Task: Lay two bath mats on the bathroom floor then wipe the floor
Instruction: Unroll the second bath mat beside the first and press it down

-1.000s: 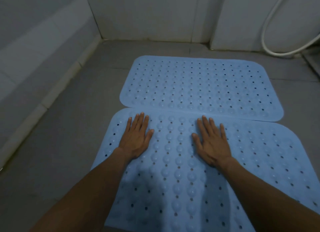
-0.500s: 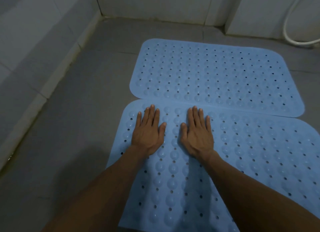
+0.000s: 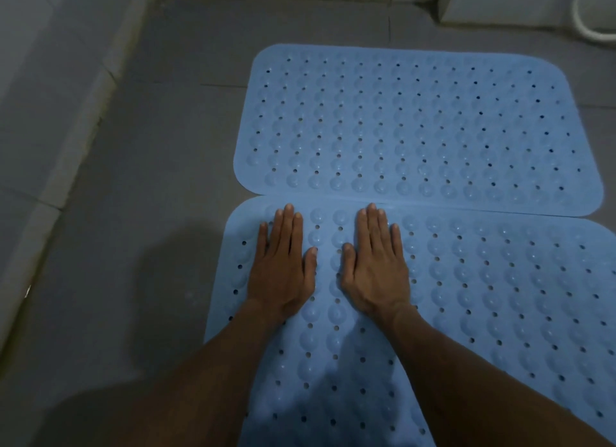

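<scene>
- Two light-blue bath mats lie flat on the grey tiled floor (image 3: 140,186), long edges meeting; cannot tell whether they overlap or just touch along the seam.
- Far mat (image 3: 416,123): flat, rounded corners, rows of round bumps and small holes, nearer the back wall.
- Near mat (image 3: 483,296): same pattern, runs out of view at the bottom and right edges.
- Left hand (image 3: 283,266): palm down on near mat, fingers straight and together, thumb out to the side, fingertips close to the seam, gripping nothing.
- Right hand (image 3: 376,266): also flat, palm down on near mat, fingers straight, just beside the left hand, thumbs facing each other with a narrow gap, gripping nothing.
- Both forearms come in from the bottom of view over the near mat.
- White tiled wall (image 3: 50,79) along the left side, with a low ledge at its base.
- White hose (image 3: 581,29) curves in the top right corner.
</scene>
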The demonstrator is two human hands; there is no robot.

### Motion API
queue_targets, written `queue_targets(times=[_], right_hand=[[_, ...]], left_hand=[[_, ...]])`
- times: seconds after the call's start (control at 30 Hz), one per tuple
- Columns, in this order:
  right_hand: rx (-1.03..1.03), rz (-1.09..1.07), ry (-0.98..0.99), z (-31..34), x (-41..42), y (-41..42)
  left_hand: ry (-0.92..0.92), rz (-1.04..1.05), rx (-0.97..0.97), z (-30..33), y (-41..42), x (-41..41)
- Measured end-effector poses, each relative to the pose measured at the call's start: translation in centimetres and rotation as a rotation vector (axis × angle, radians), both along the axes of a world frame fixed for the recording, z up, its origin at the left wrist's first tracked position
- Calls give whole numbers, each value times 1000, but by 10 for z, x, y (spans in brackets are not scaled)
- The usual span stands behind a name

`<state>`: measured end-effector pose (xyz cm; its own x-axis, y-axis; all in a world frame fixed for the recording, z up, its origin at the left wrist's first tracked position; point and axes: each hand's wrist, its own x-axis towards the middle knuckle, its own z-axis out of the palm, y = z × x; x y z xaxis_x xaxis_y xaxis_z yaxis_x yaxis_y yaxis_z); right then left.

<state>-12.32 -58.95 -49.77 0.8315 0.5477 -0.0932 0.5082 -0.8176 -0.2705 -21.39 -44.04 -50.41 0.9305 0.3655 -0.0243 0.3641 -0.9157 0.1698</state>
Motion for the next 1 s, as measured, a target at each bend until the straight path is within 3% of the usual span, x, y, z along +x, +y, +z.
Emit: queue_targets(times=[0.53, 0.7, 0.83, 1.0], right_hand=[[9, 15, 17, 4, 1, -2], [86, 70, 129, 13, 9, -9], [131, 105, 113, 27, 31, -54], [28, 20, 16, 25, 71, -153]], left_hand=[[16, 7, -5, 2, -1, 1], [17, 15, 69, 2, -7, 5], [40, 43, 0, 12, -45, 19], [-96, -68, -70, 11, -132, 64]])
